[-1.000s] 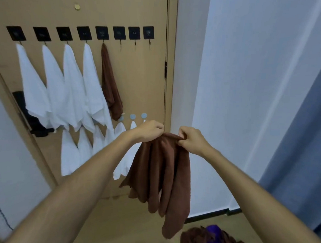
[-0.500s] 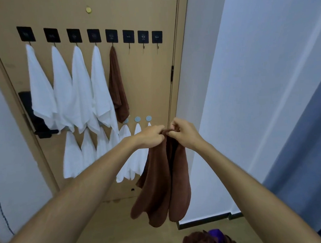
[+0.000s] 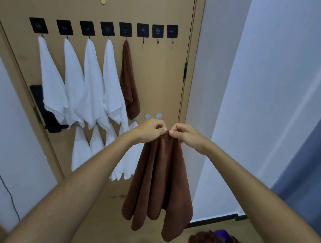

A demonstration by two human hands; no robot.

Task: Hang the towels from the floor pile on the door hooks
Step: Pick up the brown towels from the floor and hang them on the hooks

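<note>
A brown towel [image 3: 158, 180] hangs in folds from both my hands in front of the door [image 3: 157, 75]. My left hand [image 3: 149, 130] and my right hand [image 3: 186, 135] pinch its gathered top edge, fingertips almost touching. A row of black hooks crosses the upper door; several hold white towels [image 3: 91, 82], one holds a brown towel [image 3: 128, 80], and three at the right end [image 3: 157, 32] are bare. A lower row carries more white towels [image 3: 82, 150] beside two round blue hooks [image 3: 152, 116]. The floor pile [image 3: 212, 239] of brown and purple cloth lies at the bottom edge.
A black door handle and lock [image 3: 45, 109] sits on the door's left side, partly behind the white towels. White walls flank the door, with a black skirting strip [image 3: 215, 220] at the right. A grey-blue curtain [image 3: 309, 179] hangs at the far right.
My hands have come together, bunching the brown towel's top edge into one gathered point, and have risen slightly toward the door. The towel now hangs narrower and longer.
</note>
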